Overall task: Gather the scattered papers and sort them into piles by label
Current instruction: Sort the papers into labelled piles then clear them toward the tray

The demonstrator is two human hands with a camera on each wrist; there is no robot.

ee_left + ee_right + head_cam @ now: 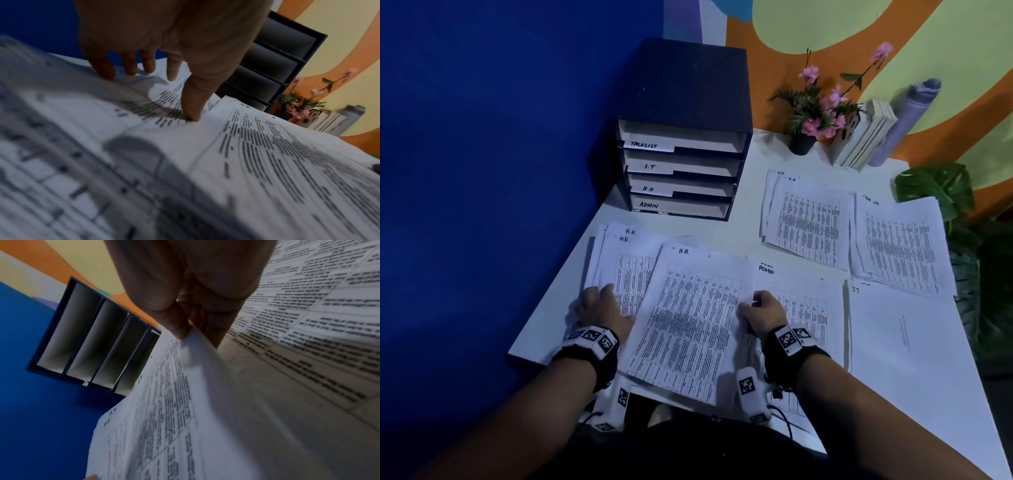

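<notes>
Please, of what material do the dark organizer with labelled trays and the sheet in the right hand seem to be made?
Organizer: it looks like board or laminate with a matte dark blue finish, with no shine on its top; which one I cannot tell. Sheet: thin white printed paper; it curls up where the right hand pinches its edge.

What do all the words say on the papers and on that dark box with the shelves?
"TASKLIST": top slot of the organizer
"I.T": second slot
"H.R": third slot
"ADMIN": bottom slot
"H.R.": near-left pile, twice
"H.R": sheet pinched by the right hand
"ADMIN": sheet beneath it
"IT": near-right sheet
"H.R": far pile, twice
"Task list", faint: far-right pile
The printed tables are too small to read.
</notes>
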